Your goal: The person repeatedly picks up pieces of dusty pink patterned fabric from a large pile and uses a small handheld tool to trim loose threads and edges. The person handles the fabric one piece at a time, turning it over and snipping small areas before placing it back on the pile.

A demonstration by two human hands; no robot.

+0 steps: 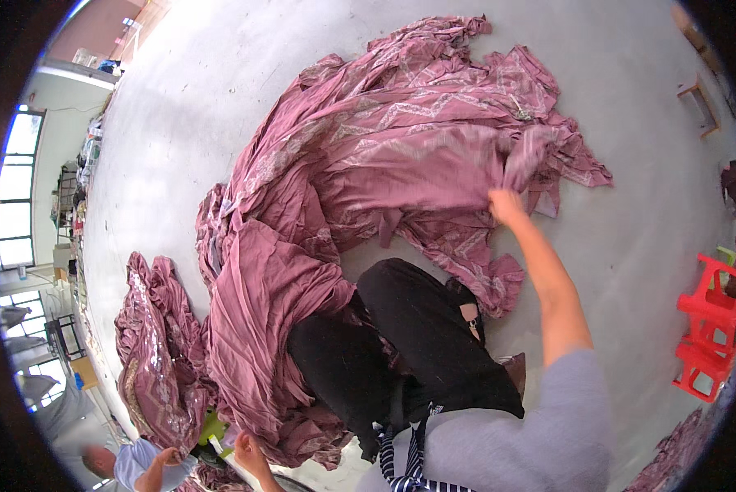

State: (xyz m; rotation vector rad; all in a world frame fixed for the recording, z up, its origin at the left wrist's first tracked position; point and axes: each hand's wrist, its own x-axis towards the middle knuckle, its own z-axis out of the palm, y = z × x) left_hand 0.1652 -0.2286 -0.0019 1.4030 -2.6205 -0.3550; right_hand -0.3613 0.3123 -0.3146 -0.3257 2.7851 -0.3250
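Note:
A large dusty-pink patterned cloth [278, 279] with pale zigzag bands lies in folds on the floor in front of me. It spreads from beside my legs round to the far right. With my arm stretched forward, my right hand [506, 207] is closed on part of it; the cloth just beyond my fingers is blurred by motion. My left hand [252, 456] is low at the left, at the cloth's near edge. Its fingers are bent, and what they hold, if anything, is hidden. My legs in black trousers [433, 344] are folded beside the cloth.
Another person [143, 463] at the lower left has a hand by a second pink cloth bundle [159, 353], partly under shiny clear plastic. Red plastic stools [712, 303] stand at the right. More pink cloth [671, 451] lies at the lower right. Windows [17, 189] line the left wall.

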